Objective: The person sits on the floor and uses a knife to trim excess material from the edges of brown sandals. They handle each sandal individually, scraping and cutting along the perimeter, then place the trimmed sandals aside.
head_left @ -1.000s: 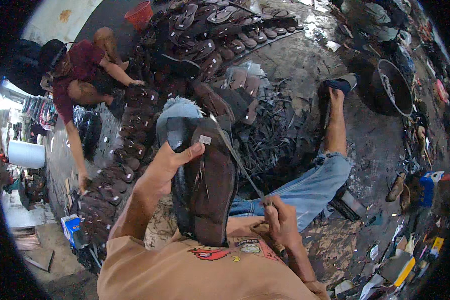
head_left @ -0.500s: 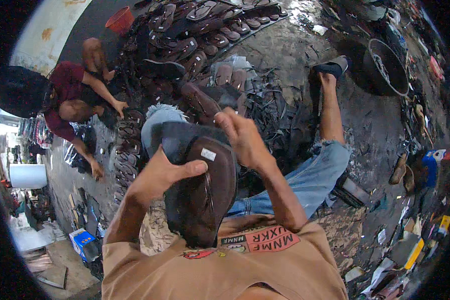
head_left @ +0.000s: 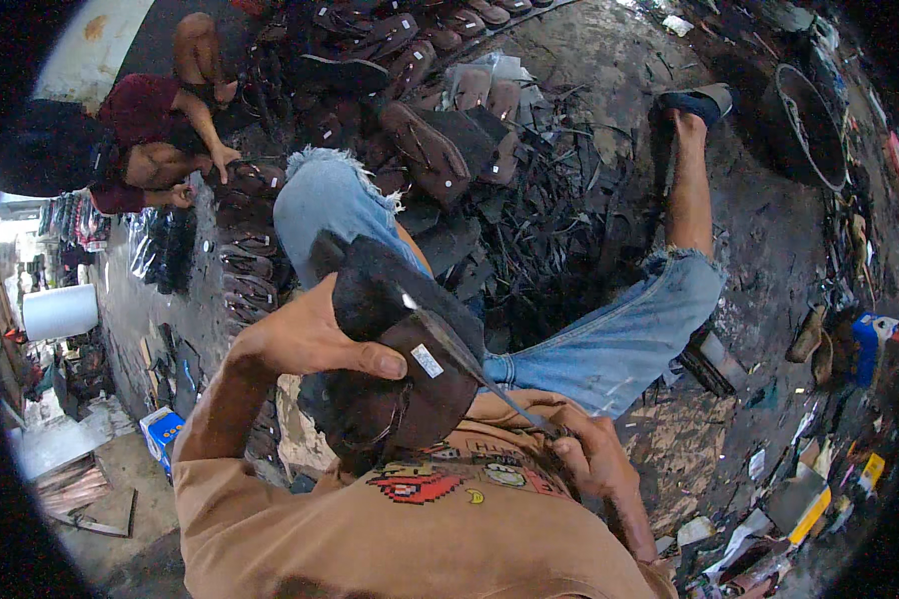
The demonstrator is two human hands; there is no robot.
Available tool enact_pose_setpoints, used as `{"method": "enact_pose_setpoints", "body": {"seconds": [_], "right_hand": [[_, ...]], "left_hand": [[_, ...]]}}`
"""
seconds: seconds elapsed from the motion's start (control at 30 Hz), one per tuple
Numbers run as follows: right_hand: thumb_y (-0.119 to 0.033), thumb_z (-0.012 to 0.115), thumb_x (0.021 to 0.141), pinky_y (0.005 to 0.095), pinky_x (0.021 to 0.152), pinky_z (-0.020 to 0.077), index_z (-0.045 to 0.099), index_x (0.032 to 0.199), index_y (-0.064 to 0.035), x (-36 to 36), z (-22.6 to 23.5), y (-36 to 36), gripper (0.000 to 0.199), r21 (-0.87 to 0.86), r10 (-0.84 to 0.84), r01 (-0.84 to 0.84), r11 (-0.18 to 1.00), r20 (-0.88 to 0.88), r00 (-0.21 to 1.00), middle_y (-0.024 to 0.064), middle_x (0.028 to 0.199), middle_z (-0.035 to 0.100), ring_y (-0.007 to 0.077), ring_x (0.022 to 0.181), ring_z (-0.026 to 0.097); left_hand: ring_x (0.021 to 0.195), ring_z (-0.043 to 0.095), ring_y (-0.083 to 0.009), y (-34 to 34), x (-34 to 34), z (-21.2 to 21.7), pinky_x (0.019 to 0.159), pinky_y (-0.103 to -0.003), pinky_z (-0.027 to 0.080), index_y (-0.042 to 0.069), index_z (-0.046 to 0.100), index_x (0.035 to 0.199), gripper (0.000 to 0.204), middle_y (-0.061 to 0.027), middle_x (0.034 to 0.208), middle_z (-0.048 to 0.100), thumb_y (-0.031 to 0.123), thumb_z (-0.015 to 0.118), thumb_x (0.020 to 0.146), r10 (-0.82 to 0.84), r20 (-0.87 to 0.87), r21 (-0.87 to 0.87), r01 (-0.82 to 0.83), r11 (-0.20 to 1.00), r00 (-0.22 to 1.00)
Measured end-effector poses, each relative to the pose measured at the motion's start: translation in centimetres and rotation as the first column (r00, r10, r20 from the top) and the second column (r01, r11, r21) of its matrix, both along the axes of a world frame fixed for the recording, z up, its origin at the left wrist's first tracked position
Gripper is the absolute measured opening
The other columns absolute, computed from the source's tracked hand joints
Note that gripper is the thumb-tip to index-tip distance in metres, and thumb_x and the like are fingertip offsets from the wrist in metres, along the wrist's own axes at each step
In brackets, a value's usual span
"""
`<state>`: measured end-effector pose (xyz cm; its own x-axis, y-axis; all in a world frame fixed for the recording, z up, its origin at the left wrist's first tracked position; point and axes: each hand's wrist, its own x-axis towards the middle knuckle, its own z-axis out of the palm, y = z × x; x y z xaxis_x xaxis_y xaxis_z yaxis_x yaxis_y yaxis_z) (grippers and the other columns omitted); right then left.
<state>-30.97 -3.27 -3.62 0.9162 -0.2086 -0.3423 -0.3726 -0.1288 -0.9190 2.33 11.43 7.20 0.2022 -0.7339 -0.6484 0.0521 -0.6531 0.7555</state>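
Observation:
My left hand (head_left: 305,334) is wrapped round a brown thong sandal (head_left: 440,389) with a small white label, the thumb pressing on its footbed. Black sole material (head_left: 370,285) stands out past the footbed at the far end of the sandal. Down at the right, in front of my shirt, my right hand (head_left: 599,454) is closed on one end of a long thin grey piece (head_left: 504,394). That piece runs along the sandal's right edge to the black material. Whether it is a blade or a cut strip, I cannot tell.
Black offcuts (head_left: 539,220) lie heaped between my legs. More brown sandals (head_left: 425,150) lie beyond my knee, and others (head_left: 250,265) are lined up at the left near a co-worker's hand (head_left: 222,160). A round dark container (head_left: 809,130) stands far right.
My right hand has moved from the sandal's far edge down to the right, with the thin grey piece stretched behind it. The sandal has tilted. The co-worker's hands have come closer together.

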Motion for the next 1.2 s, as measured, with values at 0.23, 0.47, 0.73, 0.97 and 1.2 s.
{"method": "enact_pose_setpoints", "body": {"seconds": [0.23, 0.47, 0.73, 0.97, 1.2], "right_hand": [[-0.021, 0.061, 0.094, 0.0498, 0.064, 0.0474, 0.058, 0.109, -0.0059, 6.7, -1.8, -1.3, 0.021, -0.124, 0.043, -0.031, 0.992, 0.1, 0.994, 0.0229, 0.08, 0.065, 0.0466, 0.076, 0.063], [-0.017, 0.06, 0.094, 0.0471, 0.06, 0.0462, 0.057, 0.103, -0.0077, 15.3, -3.7, -2.5, 0.013, -0.092, -0.069, 0.109, 0.99, 0.361, 0.93, 0.0223, 0.076, 0.061, 0.0427, 0.07, 0.061], [-0.021, 0.071, 0.095, 0.0269, 0.059, 0.0461, 0.069, 0.1, -0.002, 14.9, -0.7, -4.4, 0.02, 0.44, -0.384, 0.251, 0.862, 0.243, 0.891, -0.002, 0.077, 0.065, 0.0054, 0.069, 0.055], [-0.017, 0.081, 0.087, 0.0236, 0.06, 0.0471, 0.07, 0.094, 0.0004, 15.2, 2.7, -8.6, 0.022, 0.375, -0.87, 0.791, 0.483, 0.312, 0.383, -0.0017, 0.076, 0.067, 0.0051, 0.069, 0.058], [-0.037, 0.045, 0.106, 0.0258, 0.054, 0.0441, 0.06, 0.125, -0.0017, 7.5, -0.1, -4.0, 0.043, 0.064, -0.597, 0.622, 0.781, 0.371, 0.711, 0.0018, 0.068, 0.059, 0.0101, 0.057, 0.054]], "left_hand": [[0.117, 0.058, -0.0204, -2.1, 0.8, -0.6, 0.109, -0.038, 0.04, 0.006, 0.065, 0.125, 0.059, -0.0093, 0.125, 0.066, 0.035, 0.087, 0.079, -0.49, 0.039, 0.284, 0.46, 0.841, 0.871], [0.116, 0.057, -0.0168, -3.0, 0.1, -3.7, 0.103, -0.035, 0.044, 0.002, 0.056, 0.132, 0.066, -0.0077, 0.124, 0.064, 0.024, 0.088, 0.079, -0.271, -0.202, -0.085, 0.259, 0.962, 0.941], [0.1, 0.062, -0.0155, -7.8, 1.2, -3.3, 0.091, -0.033, 0.05, 0.005, 0.061, 0.127, 0.045, -0.0081, 0.114, 0.069, 0.029, 0.076, 0.091, -0.502, 0.014, 0.154, 0.494, 0.855, 0.865], [0.097, 0.066, -0.0238, -5.4, -3.4, -8.6, 0.088, -0.041, 0.055, 0.006, 0.062, 0.122, 0.039, -0.012, 0.117, 0.068, 0.034, 0.066, 0.095, 0.037, 0.106, -0.179, -0.017, 0.984, 0.994], [0.107, 0.067, -0.0236, -10.5, -5.3, -7.1, 0.096, -0.043, 0.055, 0.01, 0.06, 0.124, 0.035, -0.0065, 0.117, 0.068, 0.019, 0.07, 0.091, 0.512, -0.799, -0.182, -0.939, 0.291, 0.314]]}}
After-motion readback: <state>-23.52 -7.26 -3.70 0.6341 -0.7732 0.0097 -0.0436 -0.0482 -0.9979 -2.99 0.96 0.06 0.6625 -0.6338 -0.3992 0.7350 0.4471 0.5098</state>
